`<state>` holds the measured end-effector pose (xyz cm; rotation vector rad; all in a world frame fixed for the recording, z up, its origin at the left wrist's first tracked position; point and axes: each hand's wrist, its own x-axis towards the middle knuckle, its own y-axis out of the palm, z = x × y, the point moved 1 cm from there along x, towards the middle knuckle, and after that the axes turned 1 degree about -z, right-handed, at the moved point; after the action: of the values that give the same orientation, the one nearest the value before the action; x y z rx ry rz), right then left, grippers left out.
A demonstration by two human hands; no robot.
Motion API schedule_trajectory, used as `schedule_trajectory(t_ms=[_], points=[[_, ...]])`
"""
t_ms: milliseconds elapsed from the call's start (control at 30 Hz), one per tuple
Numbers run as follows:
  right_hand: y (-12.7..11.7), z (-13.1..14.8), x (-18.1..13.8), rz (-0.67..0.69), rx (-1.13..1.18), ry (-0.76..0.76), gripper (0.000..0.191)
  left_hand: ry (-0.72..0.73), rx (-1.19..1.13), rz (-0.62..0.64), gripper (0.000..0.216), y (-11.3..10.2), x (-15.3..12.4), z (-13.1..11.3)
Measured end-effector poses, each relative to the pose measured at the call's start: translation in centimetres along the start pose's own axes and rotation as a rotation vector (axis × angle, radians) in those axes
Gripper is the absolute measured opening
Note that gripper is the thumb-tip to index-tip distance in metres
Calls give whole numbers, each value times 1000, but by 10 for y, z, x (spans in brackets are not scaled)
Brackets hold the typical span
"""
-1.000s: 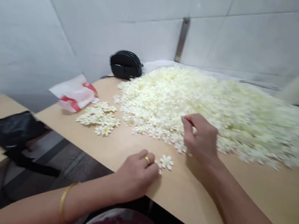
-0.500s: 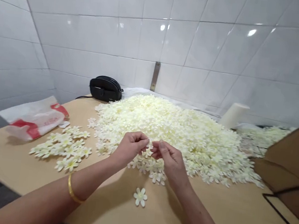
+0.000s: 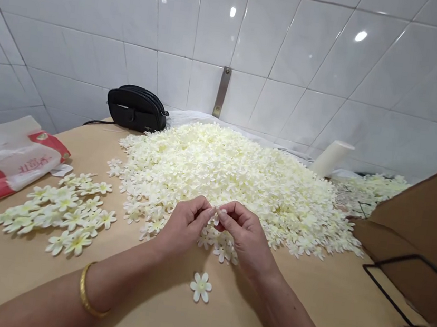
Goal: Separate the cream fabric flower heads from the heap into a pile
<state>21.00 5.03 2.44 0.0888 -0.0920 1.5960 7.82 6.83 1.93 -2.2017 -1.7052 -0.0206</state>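
My left hand [image 3: 189, 221] and my right hand [image 3: 244, 230] meet at the near edge of a big pile of white artificial flowers [image 3: 222, 164]. Thumb and fingers of each hand are pinched together, the tips nearly touching. Between them is a small white flower [image 3: 216, 217], mostly covered by the fingers. Closer to me on the table lies a single six-petalled flower [image 3: 200, 287], face up. A smaller group of yellow-centred flowers [image 3: 63, 208] is spread to the left of my left forearm.
Behind the small group rests a white and red plastic bag [image 3: 15, 160]. A black purse [image 3: 136, 108] stands against the tiled wall, and a white cone [image 3: 331, 159] leans behind the pile. On the right are a brown cardboard box [image 3: 418, 225] and a black metal frame [image 3: 389, 293].
My hands have come closer together, and the fingertips now meet at the small flower. The view has shifted, so the bag and purse appear further left. The single flower stays on the table.
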Motion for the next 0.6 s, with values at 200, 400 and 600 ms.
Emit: schedule_trajectory(t_ms=[200, 400, 600], points=[[6, -2, 0, -3, 27, -16, 23, -190, -331, 73, 35, -2, 4, 2], [6, -2, 0, 13, -12, 0, 25, -191, -465, 180, 21, -2, 5, 7], [3, -8, 0, -8, -77, 10, 33, -254, -558, 144, 20, -2, 7, 11]])
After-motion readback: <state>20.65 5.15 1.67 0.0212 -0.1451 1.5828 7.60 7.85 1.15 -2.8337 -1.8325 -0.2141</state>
